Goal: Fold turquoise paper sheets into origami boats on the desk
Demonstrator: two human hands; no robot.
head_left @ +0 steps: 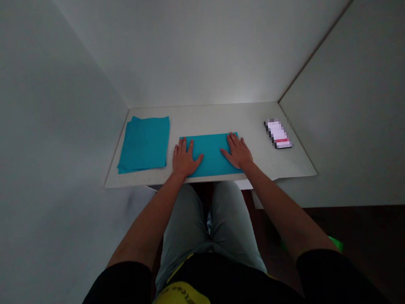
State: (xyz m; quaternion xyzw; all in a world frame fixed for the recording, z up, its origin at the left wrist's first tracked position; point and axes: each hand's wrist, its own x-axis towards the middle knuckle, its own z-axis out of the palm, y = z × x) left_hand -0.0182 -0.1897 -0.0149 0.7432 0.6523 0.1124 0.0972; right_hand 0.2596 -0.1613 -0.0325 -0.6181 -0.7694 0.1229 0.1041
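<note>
A sheet of blue paper (pixel 212 155) lies flat on the white table, its long side running left to right near the front edge. My left hand (pixel 184 160) rests on the sheet's left end, fingers spread and thumb pointing inward. On the right end lies my right hand (pixel 238 153), also flat with its fingers apart. Both palms cover parts of the sheet's short sides. Neither hand grips anything. Left of my left hand is a loose stack of blue paper sheets (pixel 145 144), slightly out of line with one another.
A phone (pixel 279 133) with a lit, blurred screen lies at the table's right side. The white table (pixel 216 116) meets walls at the back, left and right. My legs are beneath its front edge. Something green (pixel 336 243) shows low on the right.
</note>
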